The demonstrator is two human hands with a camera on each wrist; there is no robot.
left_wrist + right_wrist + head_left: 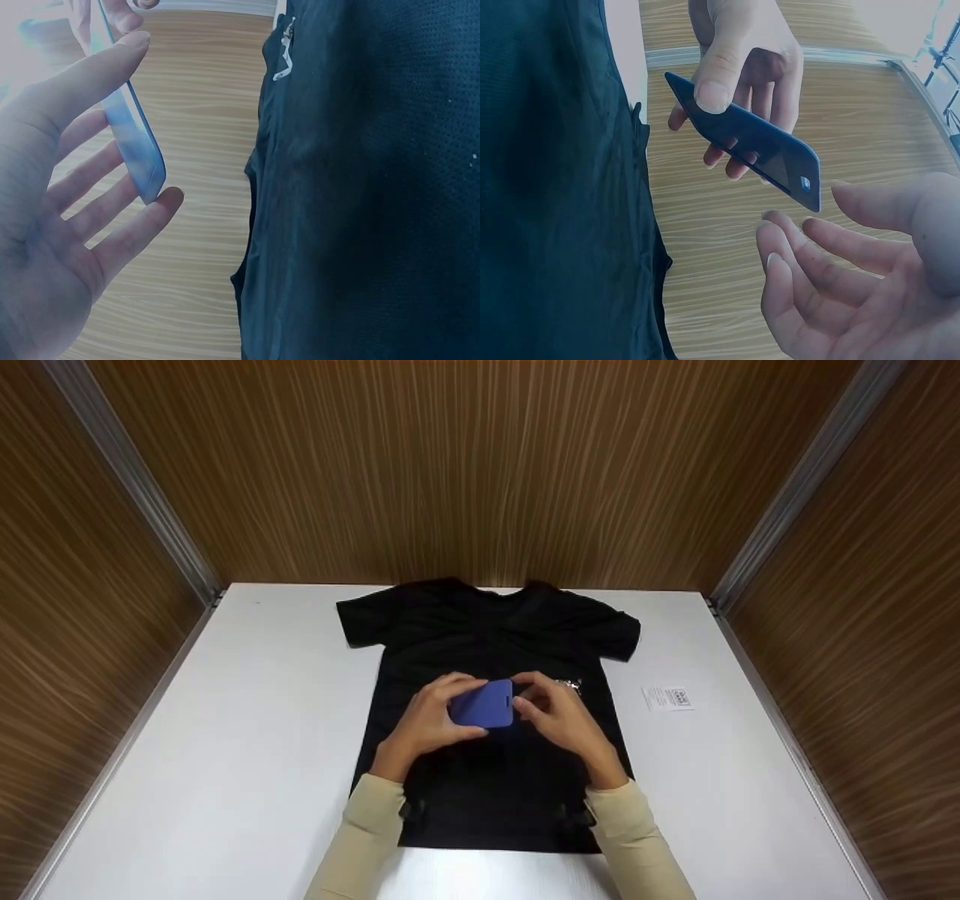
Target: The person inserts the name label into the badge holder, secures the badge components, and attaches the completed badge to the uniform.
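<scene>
My left hand (439, 716) holds a flat blue card holder (484, 705) by its long edges, thumb on one side and fingers on the other. In the right wrist view the card holder (742, 139) is seen tilted, with a small slot near its rounded end. My right hand (555, 712) is beside that slotted end, fingers loosely bent and holding nothing; its fingertips (776, 217) are close to the edge. Below both hands a black T-shirt (480, 802) lies spread out, collar at the far side. A small shiny silver item (574, 685) on the shirt is partly hidden behind my right hand.
A white printed paper slip (667, 699) lies on the white table (750, 795), right of the shirt. Wood-grain panels (480, 472) stand at the back and both sides, with metal strips (810, 472) at the corners.
</scene>
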